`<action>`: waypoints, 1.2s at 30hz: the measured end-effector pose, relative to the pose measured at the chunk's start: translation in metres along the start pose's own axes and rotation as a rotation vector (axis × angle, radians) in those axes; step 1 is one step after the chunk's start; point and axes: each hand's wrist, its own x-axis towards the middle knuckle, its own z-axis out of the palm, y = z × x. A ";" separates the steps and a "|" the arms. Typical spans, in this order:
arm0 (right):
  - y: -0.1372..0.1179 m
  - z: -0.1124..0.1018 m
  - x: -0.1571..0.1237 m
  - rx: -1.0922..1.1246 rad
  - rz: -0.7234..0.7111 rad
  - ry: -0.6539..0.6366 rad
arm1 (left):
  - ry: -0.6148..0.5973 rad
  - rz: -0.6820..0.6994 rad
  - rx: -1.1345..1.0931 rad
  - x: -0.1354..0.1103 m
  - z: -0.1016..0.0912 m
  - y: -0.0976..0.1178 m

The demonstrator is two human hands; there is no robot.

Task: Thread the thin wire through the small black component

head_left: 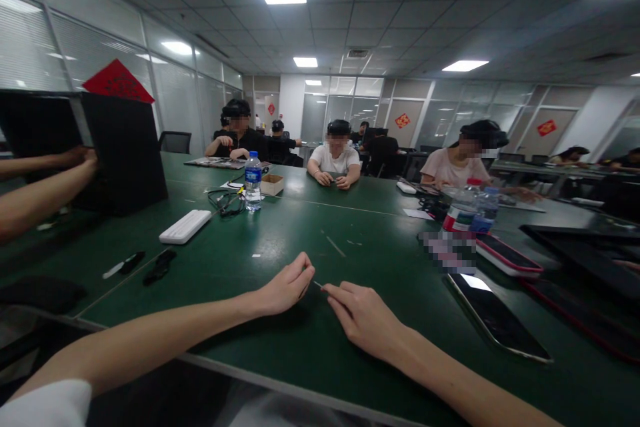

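Over the green table, my left hand is closed in a pinch, thumb and fingertips together. My right hand faces it from the right, with its fingertips pinched too. A short, thin, pale sliver shows in the gap between the hands, and its right end meets my right fingertips. Its kind is too small to tell. Whether its other end reaches into my left fingers is hidden. Nearest to my right hand on that side lies a phone with a dark screen.
A white power bank, a water bottle, black cables and a small open box stand ahead to the left. Bottles and a pink-edged phone are at right. Another person's arms reach into a black box.
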 end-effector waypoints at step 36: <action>0.011 -0.014 0.000 -0.070 -0.313 -0.110 | -0.150 -0.035 -0.052 0.008 -0.011 0.007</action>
